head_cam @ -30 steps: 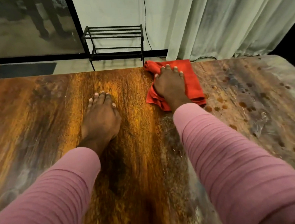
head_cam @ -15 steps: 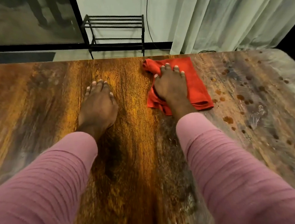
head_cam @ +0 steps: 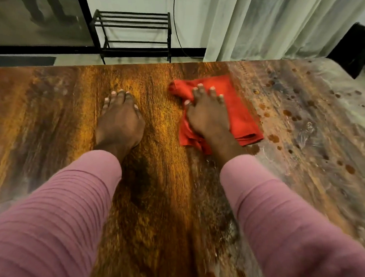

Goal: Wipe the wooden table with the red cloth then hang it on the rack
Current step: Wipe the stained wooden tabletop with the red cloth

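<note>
The right hand (head_cam: 208,114) lies flat, fingers spread, pressing down on the cloth (head_cam: 239,114). The left hand (head_cam: 119,121) rests palm-down, fingers straight and together, on the tabletop (head_cam: 45,131) at the cloth's 9 o'clock. The folded cloth sits toward the far edge, near 12 o'clock. Brown spots (head_cam: 273,138) dot the wood at its 3 to 4 o'clock. Beyond the edge at 12 o'clock stands a black rack (head_cam: 132,30).

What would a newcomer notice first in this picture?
The red cloth stands out on the wooden table, under the right hand, near the far edge. The left hand rests flat on bare wood beside it. Brown drops dot the table right of the cloth, and a black rack stands beyond.
</note>
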### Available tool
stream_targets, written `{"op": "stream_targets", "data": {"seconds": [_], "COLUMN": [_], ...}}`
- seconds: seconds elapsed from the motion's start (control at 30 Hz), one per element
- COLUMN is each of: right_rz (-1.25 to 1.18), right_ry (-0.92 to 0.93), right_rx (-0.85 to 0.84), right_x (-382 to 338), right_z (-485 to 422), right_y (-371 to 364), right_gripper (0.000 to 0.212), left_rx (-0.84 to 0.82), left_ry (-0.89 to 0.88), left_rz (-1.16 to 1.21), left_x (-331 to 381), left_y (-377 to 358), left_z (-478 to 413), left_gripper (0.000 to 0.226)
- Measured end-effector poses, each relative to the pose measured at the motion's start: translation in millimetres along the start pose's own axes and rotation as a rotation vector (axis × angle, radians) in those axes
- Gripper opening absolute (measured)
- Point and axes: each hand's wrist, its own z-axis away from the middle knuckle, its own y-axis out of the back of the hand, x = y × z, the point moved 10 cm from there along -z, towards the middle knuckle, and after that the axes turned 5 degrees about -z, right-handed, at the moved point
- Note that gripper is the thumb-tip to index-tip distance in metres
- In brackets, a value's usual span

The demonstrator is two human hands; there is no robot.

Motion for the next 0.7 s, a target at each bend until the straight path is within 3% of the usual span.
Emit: {"op": "stream_targets", "data": {"seconds": [0.13,0.2,0.3,0.4,0.57,0.63,0.7], "right_rz": [0.006,-0.009,-0.015,0.002,0.007,0.026,0.016], "right_ry": [0.245,0.218,-0.025,-0.126,0.077,0.155,0.115], "right_rx": [-0.065,-0.062,0.008,0.028,-0.028,-0.045,-0.032], "right_x": [-41.5,-19.3,37.1,33.4,-25.7,-25.7,-3.8], "right_z": [38.8,36.8,26.4,29.9,69.7,81.1,78.1], "right_y": [-14.3,-6.4,11.2,8.5,-8.6,-9.0,-2.4], "right_gripper": [0.055,0.054,0.055,0.056,0.056,0.054,0.054], "left_rx": [-0.006,-0.017,-0.019,-0.017,-0.021,-0.024,-0.03], "left_ry": [0.006,-0.011,-0.016,-0.025,-0.021,-0.023,-0.03], "left_rz": [0.02,0.028,0.012,-0.015,-0.007,0.002,0.015], "left_x": [-2.0,-0.7,-0.2,1.1,4.4,4.4,4.6], "left_y": [1.5,2.1,2.5,2.2,3.4,4.0,5.1], "left_z": [2.5,2.9,1.9,1.2,4.3,4.5,4.9], "left_gripper": [0.053,0.053,0.054,0.055,0.054,0.055,0.055]}}
